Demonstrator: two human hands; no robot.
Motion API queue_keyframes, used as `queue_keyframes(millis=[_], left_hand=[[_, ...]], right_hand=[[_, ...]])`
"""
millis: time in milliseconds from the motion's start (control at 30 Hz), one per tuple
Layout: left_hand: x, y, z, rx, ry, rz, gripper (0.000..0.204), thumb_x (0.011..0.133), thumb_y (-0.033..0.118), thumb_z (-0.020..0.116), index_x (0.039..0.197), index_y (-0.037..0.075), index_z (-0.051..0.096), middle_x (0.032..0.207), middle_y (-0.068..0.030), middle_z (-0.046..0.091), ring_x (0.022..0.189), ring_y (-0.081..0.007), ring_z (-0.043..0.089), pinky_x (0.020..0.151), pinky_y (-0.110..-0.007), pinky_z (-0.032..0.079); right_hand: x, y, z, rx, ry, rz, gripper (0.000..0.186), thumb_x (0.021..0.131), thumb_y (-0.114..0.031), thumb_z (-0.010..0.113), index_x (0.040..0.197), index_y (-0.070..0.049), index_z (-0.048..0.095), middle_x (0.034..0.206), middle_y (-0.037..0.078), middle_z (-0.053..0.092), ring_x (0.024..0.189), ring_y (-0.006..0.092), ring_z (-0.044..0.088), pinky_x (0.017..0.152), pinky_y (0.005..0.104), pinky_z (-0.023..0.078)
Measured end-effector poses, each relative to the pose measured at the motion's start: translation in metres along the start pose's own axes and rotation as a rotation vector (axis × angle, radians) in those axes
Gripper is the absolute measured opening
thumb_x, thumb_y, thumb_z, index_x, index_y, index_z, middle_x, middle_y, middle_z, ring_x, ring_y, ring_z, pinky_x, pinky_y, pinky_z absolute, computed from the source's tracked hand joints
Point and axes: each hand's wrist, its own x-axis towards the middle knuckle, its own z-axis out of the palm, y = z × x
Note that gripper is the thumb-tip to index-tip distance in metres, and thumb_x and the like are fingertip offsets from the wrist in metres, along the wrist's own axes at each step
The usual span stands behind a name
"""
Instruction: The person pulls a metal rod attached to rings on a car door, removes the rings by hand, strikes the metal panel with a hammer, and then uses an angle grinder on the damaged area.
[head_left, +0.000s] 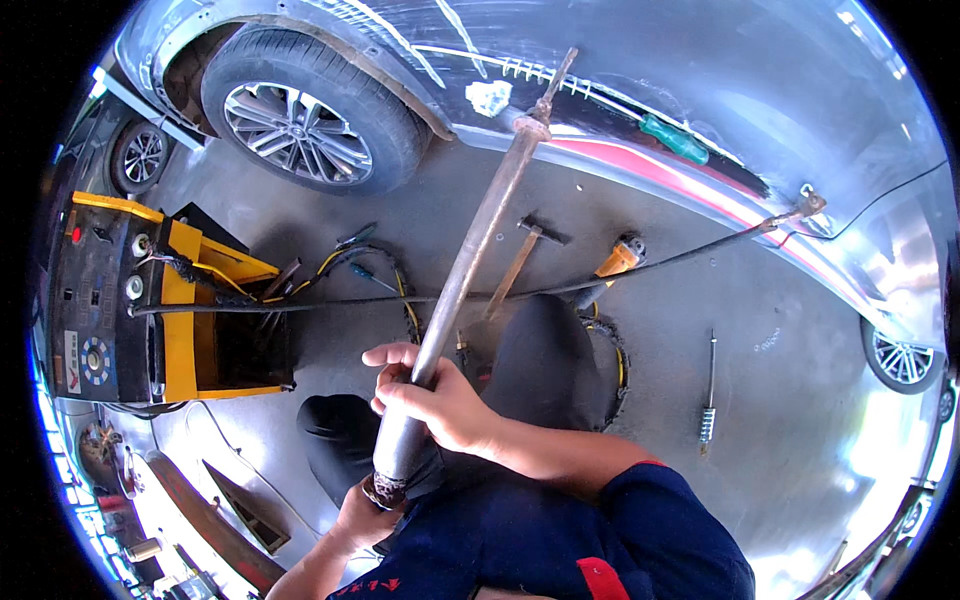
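Note:
A long metal slide hammer runs from my lap up to the side of the grey car. Its thin tip overlaps the car's scraped lower side panel; whether it touches cannot be made out. My right hand is closed around the thick cylinder of the tool, index finger partly stretched out. Lower down, my left hand grips the tool's dark, rough rear end. Beside the tip, a row of small wavy metal loops lines the panel. A green-handled tool lies along the panel to the right.
A black and yellow machine cart stands left. Its black cable crosses to a clamp on the car. On the floor lie a hammer, an orange angle grinder and a rod with a spring-like end.

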Motion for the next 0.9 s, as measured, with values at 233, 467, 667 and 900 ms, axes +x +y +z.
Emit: queue_keyframes(millis=[233,467,667,900], left_hand=[[-0.002,0.007,0.01,0.017,-0.026,0.031,0.02,0.088,0.01,0.073,0.106,0.003,0.067,0.087,-0.0025,0.07,0.08,-0.0122,0.062,0.077,-0.032,0.052],[0.0,0.019,0.011,0.073,-0.011,0.008,0.022,0.087,0.011,0.074,0.106,0.003,0.066,0.087,-0.0026,0.07,0.08,-0.0122,0.062,0.075,-0.033,0.052],[0.004,0.009,0.009,0.045,-0.023,0.05,0.028,0.087,0.012,0.075,0.111,0.002,0.067,0.093,-0.0064,0.073,0.086,-0.0156,0.066,0.081,-0.034,0.053],[0.006,-0.009,0.007,0.034,-0.05,0.078,0.033,0.087,0.015,0.076,0.116,0.003,0.067,0.096,-0.0086,0.074,0.089,-0.0173,0.067,0.087,-0.036,0.054]], right_hand=[[-0.002,-0.006,-0.008,0.033,0.067,0.09,0.039,0.095,-0.005,0.066,0.133,-0.001,0.06,0.1,0.006,0.06,0.094,0.0176,0.064,0.09,0.0365,0.056],[-0.002,-0.004,-0.013,0.038,0.053,0.063,0.037,0.095,-0.005,0.066,0.131,-0.001,0.06,0.1,0.007,0.059,0.095,0.018,0.064,0.09,0.0366,0.056],[-0.002,0.0,-0.011,0.031,0.107,0.041,0.037,0.096,-0.009,0.07,0.13,0.001,0.059,0.097,0.006,0.062,0.09,0.0193,0.067,0.082,0.0352,0.055],[-0.003,0.004,-0.01,0.029,0.113,0.096,0.031,0.096,-0.005,0.068,0.127,-0.001,0.062,0.097,0.007,0.061,0.093,0.0214,0.067,0.086,0.0375,0.055]])
